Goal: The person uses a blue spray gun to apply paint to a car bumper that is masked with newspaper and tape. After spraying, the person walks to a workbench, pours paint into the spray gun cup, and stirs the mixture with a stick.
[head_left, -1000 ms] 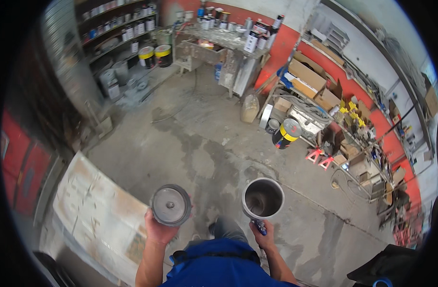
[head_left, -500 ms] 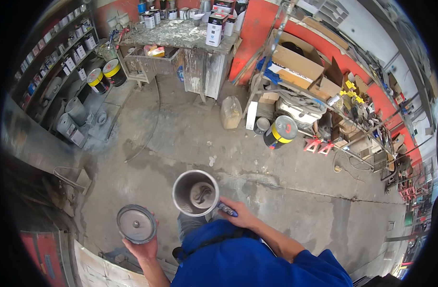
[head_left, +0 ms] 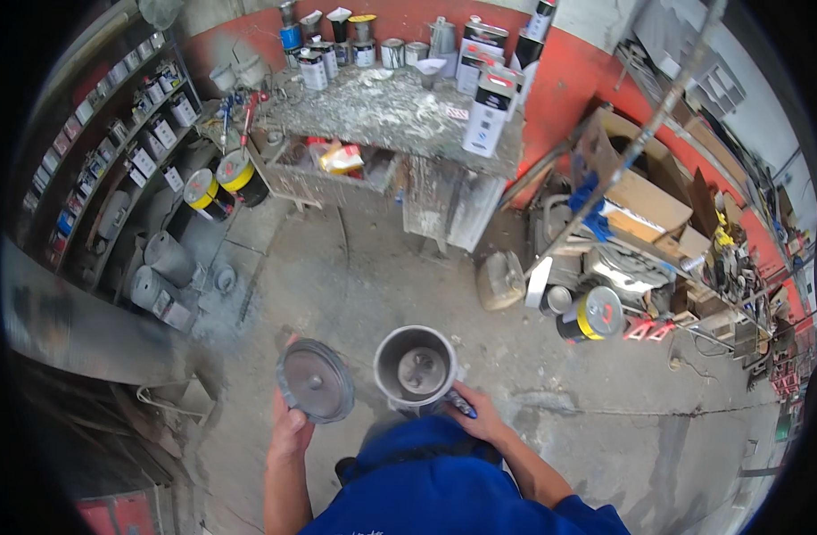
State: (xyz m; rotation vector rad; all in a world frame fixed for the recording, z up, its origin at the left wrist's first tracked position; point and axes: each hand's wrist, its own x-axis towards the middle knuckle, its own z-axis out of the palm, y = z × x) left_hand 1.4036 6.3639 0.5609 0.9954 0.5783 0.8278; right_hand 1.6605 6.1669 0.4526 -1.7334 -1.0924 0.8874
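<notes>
My left hand [head_left: 290,430] grips the edge of a round grey lid [head_left: 316,367] with a small knob in its middle. The lid is tilted and apart from the cup. Low in front of my body, a metal cup [head_left: 388,364] faces up, and a little greyish-brown liquid [head_left: 419,371] shows at its bottom. My right hand [head_left: 482,414] is closed on the cup's dark blue handle [head_left: 462,404], to the right of the rim. Some of the right fingers are hidden behind the handle.
Ahead stands a paint-spattered workbench [head_left: 373,111] with cans and bottles. Shelves of cans [head_left: 114,152] line the left side, near black-and-yellow buckets [head_left: 208,196]. A plastic jug [head_left: 500,281], another bucket [head_left: 592,315] and a cluttered rack with cardboard boxes [head_left: 645,201] stand on the right.
The workbench appears closer and lower in view. The lid has risen and come nearer the cup, its tilt changed. Both hands keep their hold.
</notes>
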